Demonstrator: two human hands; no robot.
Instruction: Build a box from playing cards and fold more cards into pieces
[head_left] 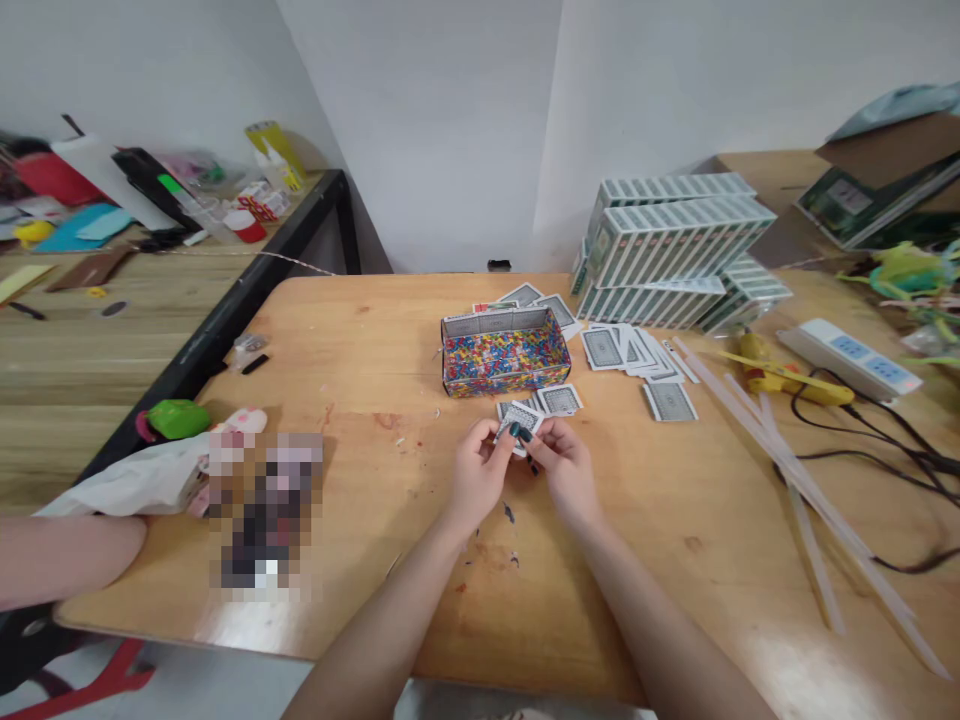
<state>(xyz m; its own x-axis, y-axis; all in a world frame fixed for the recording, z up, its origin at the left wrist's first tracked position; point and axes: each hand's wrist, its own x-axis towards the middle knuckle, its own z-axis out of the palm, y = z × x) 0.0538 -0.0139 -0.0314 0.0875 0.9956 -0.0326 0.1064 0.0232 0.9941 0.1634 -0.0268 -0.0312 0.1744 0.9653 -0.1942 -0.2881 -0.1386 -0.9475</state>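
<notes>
Both my left hand (480, 467) and my right hand (564, 468) are closed on playing cards (519, 418), pinching them between thumbs and fingers above the table. The cards show a grey patterned back; how many I hold I cannot tell. Just beyond my fingers lie more playing cards (561, 400), face down on the wood. Behind those stands an open box (506, 384) with a colourful speckled pattern on its inside and front, and card backs lining its far wall. Several cards also lie behind the box, and a spread of cards (637, 352) is to its right.
Long boxes of card packs (679, 245) are stacked at the back right. A yellow glue gun (795, 382), clear glue sticks (787, 450), a power strip (847, 355) and black cables lie right. At left are a green object (178, 419), a blurred-out patch and another person's limb (71, 560).
</notes>
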